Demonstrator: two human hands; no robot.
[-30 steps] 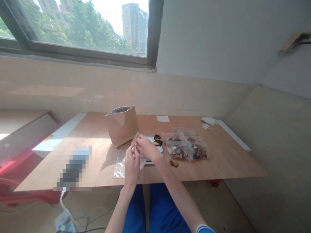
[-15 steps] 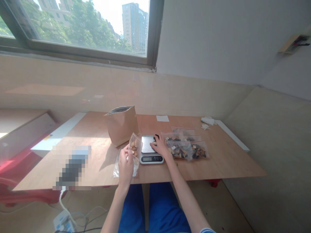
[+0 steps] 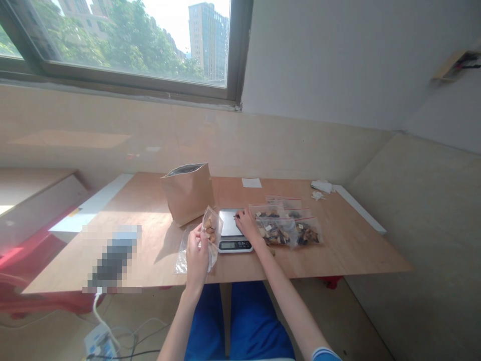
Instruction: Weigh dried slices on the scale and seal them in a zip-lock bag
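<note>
Head view: the left hand [image 3: 196,258] is closed around a clear plastic zip bag [image 3: 212,235], pinching it upright at the table's front edge, with dried brown pieces [image 3: 210,231] bunched inside. A second flat clear plastic bag [image 3: 182,258] lies on the table just behind and beneath that hand. The right hand [image 3: 248,224] rests narrowly pinched at the back right corner of a silver digital kitchen scale [image 3: 235,244], its fingertips [image 3: 239,214] beside a small dark sliver [image 3: 236,216]; whether they grip it I cannot tell. Just right of the scale, overlapping clear zip bags with red seals [image 3: 285,226] hold dark and tan dried pieces. A tall brown kraft-paper pouch [image 3: 188,194] stands to the back left on the pale wooden table [image 3: 356,256], near a small white paper slip [image 3: 251,183] and crumpled white tissue [image 3: 321,186].
</note>
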